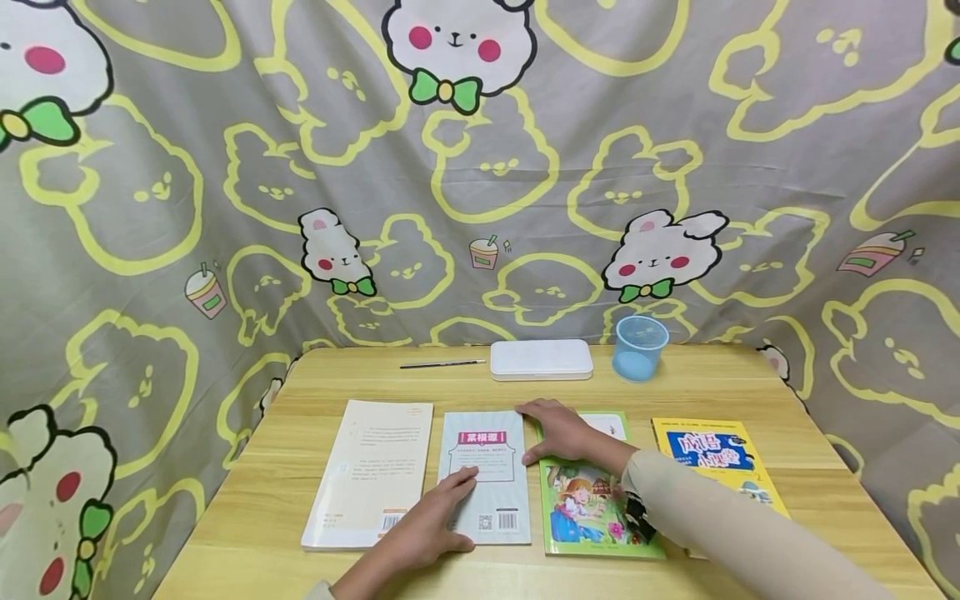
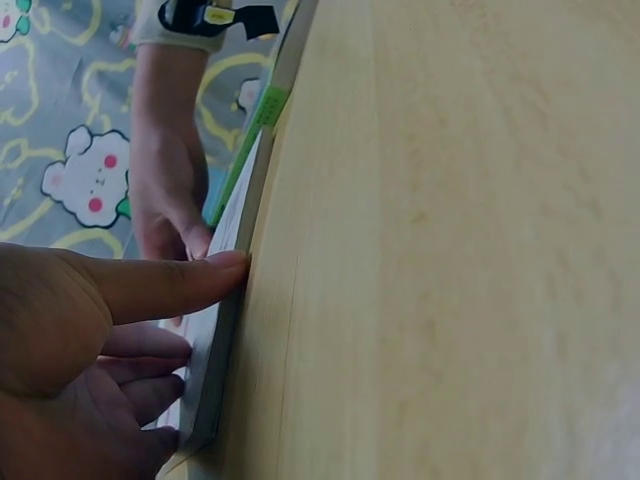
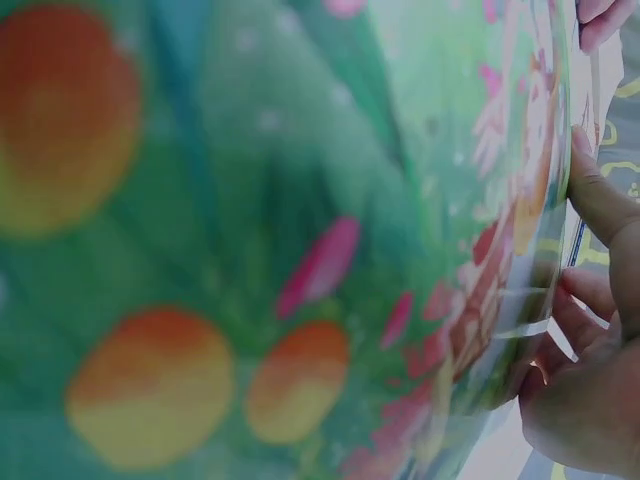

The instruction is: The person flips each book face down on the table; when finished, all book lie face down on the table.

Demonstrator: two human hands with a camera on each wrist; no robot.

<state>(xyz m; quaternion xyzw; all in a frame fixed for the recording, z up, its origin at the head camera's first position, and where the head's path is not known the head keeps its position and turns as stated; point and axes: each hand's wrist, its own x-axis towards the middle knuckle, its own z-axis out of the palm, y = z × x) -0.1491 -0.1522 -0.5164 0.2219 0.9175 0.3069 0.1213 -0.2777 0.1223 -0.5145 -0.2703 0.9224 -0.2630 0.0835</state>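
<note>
Four books in a row on the tabletop [image 1: 675, 392]. Green picture book [image 1: 592, 508] third from left, under the right hand [image 1: 558, 433], that grip relaxed, fingers curling at its top-left edge. Teal book [image 1: 487, 483] just beside, left hand [image 1: 431, 521] flat, fingers straight. Best kept pressed flat, edges parallel, sliding not lifting.

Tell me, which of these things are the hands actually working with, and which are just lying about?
In hand: left hand rests on the pale blue book; right hand rests on the green picture book.

Lying about: cream book, yellow book, white case, blue cup, pen.
</note>
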